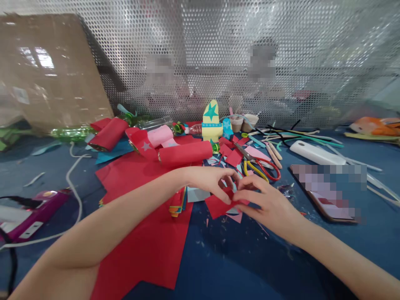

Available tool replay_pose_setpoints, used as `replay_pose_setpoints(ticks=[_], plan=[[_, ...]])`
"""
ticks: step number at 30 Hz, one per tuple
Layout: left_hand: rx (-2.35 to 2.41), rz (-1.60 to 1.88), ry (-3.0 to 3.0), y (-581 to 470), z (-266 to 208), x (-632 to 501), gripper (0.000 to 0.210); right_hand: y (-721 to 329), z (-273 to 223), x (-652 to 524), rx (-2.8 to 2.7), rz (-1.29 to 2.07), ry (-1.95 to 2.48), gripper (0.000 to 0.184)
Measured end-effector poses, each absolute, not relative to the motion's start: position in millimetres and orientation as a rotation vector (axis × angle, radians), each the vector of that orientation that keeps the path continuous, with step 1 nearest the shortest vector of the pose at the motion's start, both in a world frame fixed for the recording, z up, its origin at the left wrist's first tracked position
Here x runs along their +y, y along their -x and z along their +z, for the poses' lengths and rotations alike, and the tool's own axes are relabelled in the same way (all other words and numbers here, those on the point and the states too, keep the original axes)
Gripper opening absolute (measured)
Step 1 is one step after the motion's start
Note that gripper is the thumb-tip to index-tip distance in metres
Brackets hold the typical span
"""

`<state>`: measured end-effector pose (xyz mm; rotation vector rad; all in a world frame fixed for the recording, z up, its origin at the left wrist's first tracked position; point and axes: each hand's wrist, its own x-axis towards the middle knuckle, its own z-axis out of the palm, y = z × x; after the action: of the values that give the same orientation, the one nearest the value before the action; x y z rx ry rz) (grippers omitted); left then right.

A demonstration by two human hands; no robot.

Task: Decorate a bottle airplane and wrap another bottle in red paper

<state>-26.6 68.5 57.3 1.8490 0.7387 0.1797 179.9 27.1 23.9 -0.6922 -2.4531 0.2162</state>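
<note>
Near the middle of the dark blue table, both my hands work on a small piece of red paper (218, 206). My left hand (214, 181) curves over its upper side, thumb and fingers pinching the paper. From the right, my right hand (265, 200) pinches its right edge between thumb and fingers. Pink and pale paper scraps (236, 217) lie under and beside it. Just beyond my hands rest scissors (258, 163) with red and yellow handles. A roll of red paper (186, 153) lies behind my left wrist, and a large red sheet (146, 246) spreads beneath my left forearm.
A phone (328, 196) and a white glue gun-like device (317, 153) lie to the right. Far back stands a yellow paper rocket shape (211, 121) before a perforated metal screen (200, 50). At left are a purple power strip (40, 212) with cords and a cardboard sheet (56, 75).
</note>
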Motion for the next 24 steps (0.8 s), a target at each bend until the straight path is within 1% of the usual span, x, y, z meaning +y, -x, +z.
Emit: replay_pose_setpoints(ticks=[3,6,7,9,11,12,14,15,19,22,24], plan=[[0.819,0.335,-1.942,27.3,53.6,54.1,0.038,-180.6,20.2,25.5,-2.438,0.213,0.595,0.012],[1.055,0.584,-2.254,33.6,48.8,31.3,0.023,-181.1,17.6,19.2,-2.472,0.271,0.604,0.010],[1.084,0.605,-2.336,36.5,46.4,22.5,0.018,-181.1,16.7,16.6,-2.490,0.287,0.605,0.010],[1.044,0.527,-2.394,41.9,39.6,5.1,0.026,-180.8,14.7,11.8,-2.530,0.325,0.615,0.011],[1.024,0.472,-2.434,45.9,30.7,-9.2,0.027,-180.4,12.9,8.1,-2.570,0.393,0.653,0.012],[1.007,0.468,-2.459,47.1,25.9,-14.5,0.024,-180.2,12.1,6.9,-2.584,0.435,0.682,0.013],[0.989,0.517,-2.504,48.0,17.1,-21.1,0.011,-179.9,11.2,5.1,-2.603,0.505,0.733,0.015],[0.983,0.555,-2.517,48.0,13.4,-22.8,0.009,-179.7,11.0,4.4,-2.608,0.525,0.748,0.015],[0.971,0.700,-2.528,46.7,3.9,-24.9,0.015,-178.2,10.8,0.7,-2.610,0.454,0.770,0.010],[0.966,0.722,-2.501,46.5,0.8,-26.3,0.018,-176.2,9.1,-3.1,-2.610,0.375,0.752,0.014],[0.967,0.720,-2.484,46.7,-0.6,-27.1,0.018,-175.1,7.4,-4.9,-2.609,0.380,0.750,0.017]])
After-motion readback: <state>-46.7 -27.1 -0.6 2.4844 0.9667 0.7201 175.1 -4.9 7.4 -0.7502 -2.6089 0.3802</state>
